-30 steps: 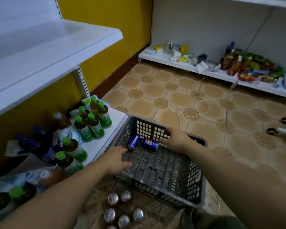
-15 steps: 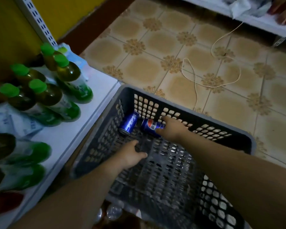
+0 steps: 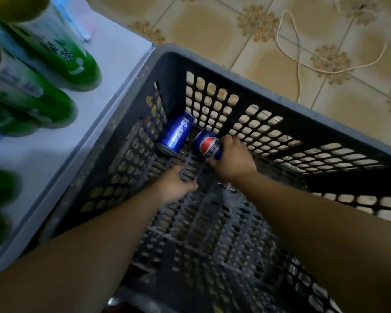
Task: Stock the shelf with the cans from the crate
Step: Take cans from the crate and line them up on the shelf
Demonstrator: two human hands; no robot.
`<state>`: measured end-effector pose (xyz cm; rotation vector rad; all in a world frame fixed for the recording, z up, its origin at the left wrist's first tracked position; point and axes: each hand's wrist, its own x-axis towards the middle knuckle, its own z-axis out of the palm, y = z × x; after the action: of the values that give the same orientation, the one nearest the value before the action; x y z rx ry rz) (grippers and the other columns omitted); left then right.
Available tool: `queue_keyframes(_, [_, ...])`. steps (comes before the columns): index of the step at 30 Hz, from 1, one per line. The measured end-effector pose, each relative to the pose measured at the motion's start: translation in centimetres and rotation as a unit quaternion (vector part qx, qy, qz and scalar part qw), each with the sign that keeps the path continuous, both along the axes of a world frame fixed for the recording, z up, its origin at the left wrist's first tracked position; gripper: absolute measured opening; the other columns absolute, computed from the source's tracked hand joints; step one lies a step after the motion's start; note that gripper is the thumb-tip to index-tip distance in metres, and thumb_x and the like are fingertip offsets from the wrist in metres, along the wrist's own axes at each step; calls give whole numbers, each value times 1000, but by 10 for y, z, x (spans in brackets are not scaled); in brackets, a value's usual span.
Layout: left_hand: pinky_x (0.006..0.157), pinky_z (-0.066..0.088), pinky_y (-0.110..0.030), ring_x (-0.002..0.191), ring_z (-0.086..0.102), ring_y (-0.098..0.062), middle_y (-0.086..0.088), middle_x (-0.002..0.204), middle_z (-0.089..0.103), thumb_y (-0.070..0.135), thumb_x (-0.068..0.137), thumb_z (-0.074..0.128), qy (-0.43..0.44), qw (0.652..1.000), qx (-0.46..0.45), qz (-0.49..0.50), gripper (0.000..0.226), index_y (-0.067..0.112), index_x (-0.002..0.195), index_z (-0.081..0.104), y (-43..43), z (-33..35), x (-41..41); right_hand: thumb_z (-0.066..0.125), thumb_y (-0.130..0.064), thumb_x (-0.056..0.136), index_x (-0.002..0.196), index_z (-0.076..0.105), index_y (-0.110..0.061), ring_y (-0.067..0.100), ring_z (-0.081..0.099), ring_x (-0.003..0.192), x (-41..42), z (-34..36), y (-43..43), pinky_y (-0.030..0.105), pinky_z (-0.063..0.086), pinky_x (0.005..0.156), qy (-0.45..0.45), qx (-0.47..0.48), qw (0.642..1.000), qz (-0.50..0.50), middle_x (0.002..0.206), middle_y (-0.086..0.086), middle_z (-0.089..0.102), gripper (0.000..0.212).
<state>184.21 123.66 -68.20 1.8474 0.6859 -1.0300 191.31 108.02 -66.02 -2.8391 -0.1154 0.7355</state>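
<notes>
So both hands are down inside the dark grey plastic crate (image 3: pixel 174 64). The right hand (image 3: pixel 233 157) has its fingers and thumb wrapped around a blue Pepsi can (image 3: pixel 208 144) that's lying on the crate's slatted bottom, up against the far wall with the round logo facing up. Just beside it, tucked into the crate's far-left corner, is a second Pepsi can (image 3: pixel 175 133), also on its side, with nothing touching it. The left hand (image 3: pixel 176 184) isn't holding anything. It's resting on the crate's bottom a bit nearer than the two cans, fingers loosely bent against the slats (can't tell if they're hooked into the holes or just lying there). The white shelf (image 3: pixel 113 71) runs right along the crate's left side, and a bunch of green-labelled drink bottles (image 3: pixel 61 53) stand on it, pretty blurry at that edge. Beyond the crate's far wall there's tan patterned tile floor (image 3: pixel 212 30) with a pale cord (image 3: pixel 298 64) looped loosely across it.
</notes>
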Motion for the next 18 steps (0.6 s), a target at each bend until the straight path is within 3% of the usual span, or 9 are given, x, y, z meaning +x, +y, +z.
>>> queue_keyframes(4, [90,40,-27,131,43,-24,-3,153,33,33,84,72,5,1000,-7,-5,83,21,151,24,-3,-2,-2,74,-41,78,143,31,-19,31,52,119,13,-7,12,46,44,99,64,13,997,-33,133,11,51,82])
queue_keyframes(8, [104,40,-31,131,44,-22,-5,150,38,35,80,74,-27,999,-27,11,86,20,150,27,-4,20,-2,81,-29,71,143,34,-16,28,55,113,6,7,14,39,49,95,156,151,959,-179,130,11,52,87])
queue_keyframes(13, [103,45,-41,110,61,-17,-1,120,65,54,36,77,-92,988,-96,77,103,19,129,51,-10,72,-10,84,-21,60,128,46,-15,20,59,99,-23,73,19,29,51,80,142,282,910,-268,114,5,58,78])
queue_keyframes(15, [102,46,-39,108,62,-14,1,115,66,46,40,82,-117,982,-112,94,96,17,126,52,-11,110,-18,83,-15,60,122,46,-14,17,60,94,-33,112,22,28,52,75,127,336,884,-299,108,4,59,72])
queue_keyframes(18, [92,48,-26,101,61,-5,10,107,64,21,66,84,-168,971,-134,108,65,24,121,51,-9,181,-35,83,-16,53,115,54,-11,19,66,90,-48,179,24,28,56,68,94,401,861,-300,100,6,66,69])
